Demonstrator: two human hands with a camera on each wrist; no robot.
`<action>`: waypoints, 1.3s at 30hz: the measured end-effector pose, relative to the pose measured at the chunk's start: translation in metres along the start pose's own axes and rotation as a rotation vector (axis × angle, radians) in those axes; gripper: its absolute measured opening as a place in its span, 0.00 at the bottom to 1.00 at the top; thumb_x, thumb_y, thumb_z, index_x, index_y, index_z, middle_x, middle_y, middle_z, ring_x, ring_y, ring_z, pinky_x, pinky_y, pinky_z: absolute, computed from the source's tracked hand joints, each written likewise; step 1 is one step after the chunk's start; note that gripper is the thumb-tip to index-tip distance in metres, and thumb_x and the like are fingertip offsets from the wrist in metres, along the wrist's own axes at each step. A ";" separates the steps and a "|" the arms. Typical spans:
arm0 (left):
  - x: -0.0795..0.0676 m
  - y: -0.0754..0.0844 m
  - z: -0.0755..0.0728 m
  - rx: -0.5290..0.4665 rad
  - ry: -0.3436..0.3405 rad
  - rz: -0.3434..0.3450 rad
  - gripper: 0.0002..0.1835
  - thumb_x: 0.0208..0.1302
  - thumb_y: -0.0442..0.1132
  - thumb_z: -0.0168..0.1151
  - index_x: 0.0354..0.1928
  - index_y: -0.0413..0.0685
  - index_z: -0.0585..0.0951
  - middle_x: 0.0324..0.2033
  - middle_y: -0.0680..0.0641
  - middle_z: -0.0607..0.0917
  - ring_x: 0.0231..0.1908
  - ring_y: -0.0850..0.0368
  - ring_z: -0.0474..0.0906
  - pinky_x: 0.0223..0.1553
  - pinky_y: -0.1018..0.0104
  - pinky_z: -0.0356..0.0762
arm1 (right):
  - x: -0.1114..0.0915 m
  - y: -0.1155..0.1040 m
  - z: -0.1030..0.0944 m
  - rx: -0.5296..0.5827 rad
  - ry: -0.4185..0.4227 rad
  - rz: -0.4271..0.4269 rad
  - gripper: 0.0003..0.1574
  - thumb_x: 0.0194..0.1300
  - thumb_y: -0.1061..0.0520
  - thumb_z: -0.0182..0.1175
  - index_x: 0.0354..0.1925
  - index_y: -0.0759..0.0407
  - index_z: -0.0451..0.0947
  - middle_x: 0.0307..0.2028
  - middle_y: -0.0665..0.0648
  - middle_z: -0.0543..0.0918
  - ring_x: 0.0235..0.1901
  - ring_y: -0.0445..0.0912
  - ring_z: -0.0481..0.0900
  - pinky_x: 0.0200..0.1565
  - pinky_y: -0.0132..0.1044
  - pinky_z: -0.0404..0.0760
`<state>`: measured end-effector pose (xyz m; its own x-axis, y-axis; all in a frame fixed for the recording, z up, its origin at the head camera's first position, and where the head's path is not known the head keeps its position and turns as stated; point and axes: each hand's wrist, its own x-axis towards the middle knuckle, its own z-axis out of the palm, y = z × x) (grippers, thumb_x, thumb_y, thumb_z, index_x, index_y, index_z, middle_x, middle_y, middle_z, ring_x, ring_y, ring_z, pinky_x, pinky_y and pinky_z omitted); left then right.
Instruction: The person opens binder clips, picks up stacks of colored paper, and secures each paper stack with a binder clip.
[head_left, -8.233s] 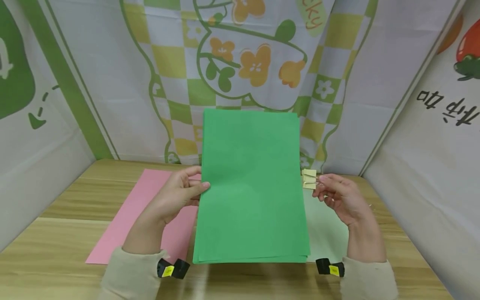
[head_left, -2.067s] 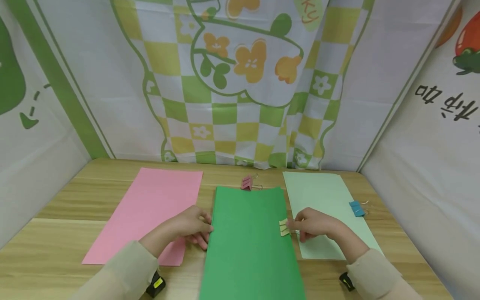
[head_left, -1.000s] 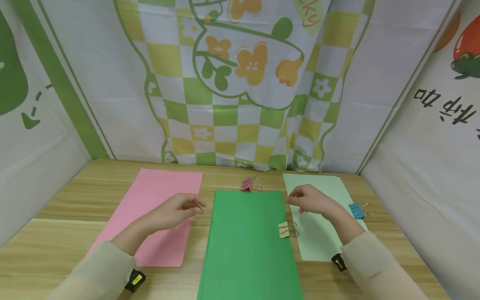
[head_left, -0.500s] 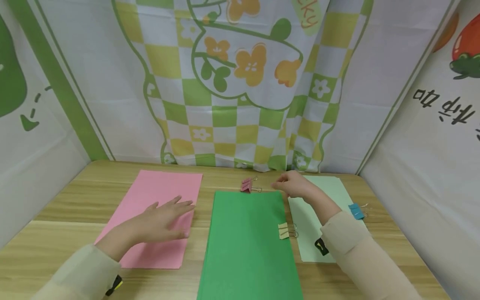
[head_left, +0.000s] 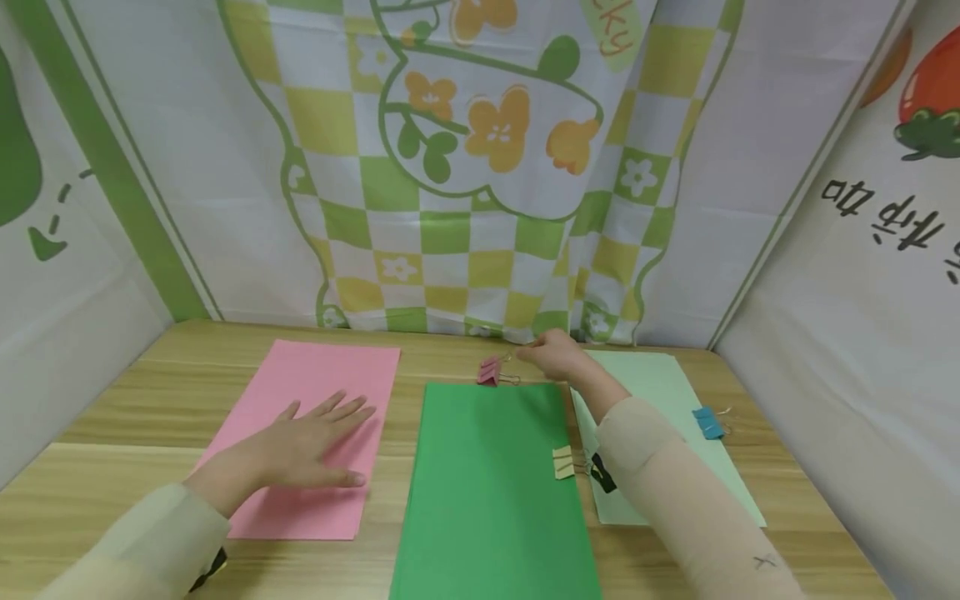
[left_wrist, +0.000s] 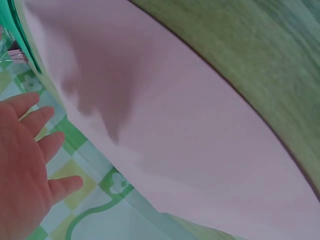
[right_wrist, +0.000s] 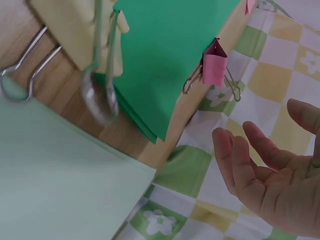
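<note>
My left hand (head_left: 303, 446) is spread flat above the pink paper (head_left: 341, 362), casting a shadow on it. In the left wrist view its straight fingers (left_wrist: 47, 147) hold nothing. At the back of the table, my right hand (head_left: 555, 357) reaches toward a dark pink binder clip (head_left: 489, 372) with its wire handles facing the hand. The right wrist view has the relaxed fingers (right_wrist: 242, 165) apart from this pink clip (right_wrist: 214, 70). A stack of green paper (head_left: 495, 492) lies in the middle, a pale yellow binder clip (head_left: 563, 462) gripping its right edge.
Right of the green stack lies pale green paper (head_left: 637, 371), with a blue binder clip (head_left: 708, 423) at its right edge; my right forearm passes over part of this paper. A checkered cloth (head_left: 446, 275) hangs behind the wooden table (head_left: 150, 387).
The raised green stack was laid down and the yellow clip let go at its right edge. Since then my right hand has moved left toward the pink clip; my left hand has moved left and spread.
</note>
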<state>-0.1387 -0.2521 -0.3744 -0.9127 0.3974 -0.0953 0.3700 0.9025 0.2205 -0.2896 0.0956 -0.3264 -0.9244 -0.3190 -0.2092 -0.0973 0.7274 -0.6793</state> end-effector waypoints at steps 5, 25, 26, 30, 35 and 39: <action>0.004 -0.005 0.003 0.021 -0.025 0.002 0.55 0.57 0.76 0.55 0.77 0.47 0.58 0.77 0.43 0.57 0.76 0.36 0.49 0.66 0.20 0.41 | 0.011 -0.002 0.011 -0.031 0.061 0.006 0.24 0.73 0.53 0.54 0.51 0.74 0.79 0.46 0.66 0.82 0.22 0.39 0.67 0.32 0.32 0.76; -0.003 -0.009 0.013 -0.057 -0.116 -0.070 0.57 0.57 0.77 0.54 0.78 0.46 0.55 0.77 0.41 0.55 0.76 0.32 0.48 0.65 0.19 0.40 | 0.032 -0.003 0.038 -0.009 0.097 0.144 0.22 0.73 0.49 0.52 0.47 0.67 0.77 0.38 0.61 0.78 0.16 0.42 0.64 0.24 0.34 0.69; -0.003 -0.008 0.012 -0.061 -0.124 -0.071 0.57 0.57 0.77 0.54 0.78 0.46 0.55 0.77 0.41 0.54 0.76 0.32 0.48 0.65 0.19 0.40 | 0.033 -0.002 0.040 0.010 0.104 0.157 0.21 0.72 0.50 0.52 0.48 0.67 0.77 0.40 0.61 0.78 0.18 0.43 0.64 0.25 0.35 0.70; -0.002 -0.006 0.011 -0.074 -0.155 -0.071 0.59 0.55 0.76 0.58 0.78 0.45 0.54 0.78 0.41 0.52 0.76 0.32 0.46 0.65 0.20 0.40 | 0.038 0.001 0.046 0.104 0.125 0.222 0.27 0.71 0.53 0.51 0.60 0.70 0.72 0.57 0.68 0.76 0.36 0.50 0.72 0.36 0.40 0.73; -0.001 -0.007 0.012 -0.063 -0.169 -0.072 0.60 0.53 0.75 0.61 0.78 0.46 0.52 0.79 0.42 0.50 0.76 0.33 0.45 0.66 0.21 0.42 | 0.043 0.000 0.050 0.240 0.137 0.242 0.35 0.69 0.59 0.54 0.69 0.74 0.61 0.69 0.70 0.65 0.49 0.54 0.70 0.45 0.42 0.77; -0.001 -0.009 0.012 -0.066 -0.167 -0.067 0.60 0.54 0.75 0.61 0.79 0.46 0.51 0.79 0.42 0.50 0.76 0.33 0.44 0.66 0.21 0.43 | 0.045 -0.005 0.051 0.300 0.145 0.245 0.33 0.66 0.64 0.57 0.67 0.74 0.64 0.69 0.67 0.67 0.50 0.53 0.69 0.44 0.40 0.75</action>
<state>-0.1394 -0.2584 -0.3881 -0.8914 0.3640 -0.2700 0.2925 0.9172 0.2707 -0.3117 0.0464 -0.3682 -0.9512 -0.0536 -0.3039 0.2247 0.5547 -0.8011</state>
